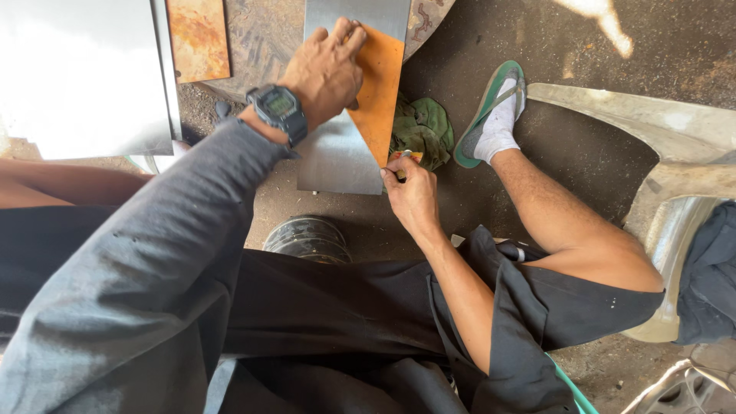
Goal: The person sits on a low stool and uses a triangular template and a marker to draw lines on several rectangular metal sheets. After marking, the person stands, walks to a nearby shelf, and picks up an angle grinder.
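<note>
— What worries you there?

— My left hand (326, 69) lies flat, fingers spread, pressing the rusty orange plate (377, 100) down on the grey steel sheet (337, 157). If that palm eases off, I'd expect the plate to skate across the smooth steel and the line along its edge to go crooked. My right hand (414, 192) is closed around a small marking tool (405, 157) (mostly hidden by my fingers, so I cannot tell just what kind) at the plate's near corner. Those edges look sharp; a slip could cut a fingertip.

— And the sheet itself?

— Dull grey, clean and flat, lying on the dark dirt floor in front of me, between my knees and a far rusty slab (198, 38). The plate on top is orange with rust, set at a slant, covering the sheet's right side. A green rag (425, 126) sits just beside it on the right, near my sandalled foot (494, 115); a tug there might nudge the sheet.
</note>
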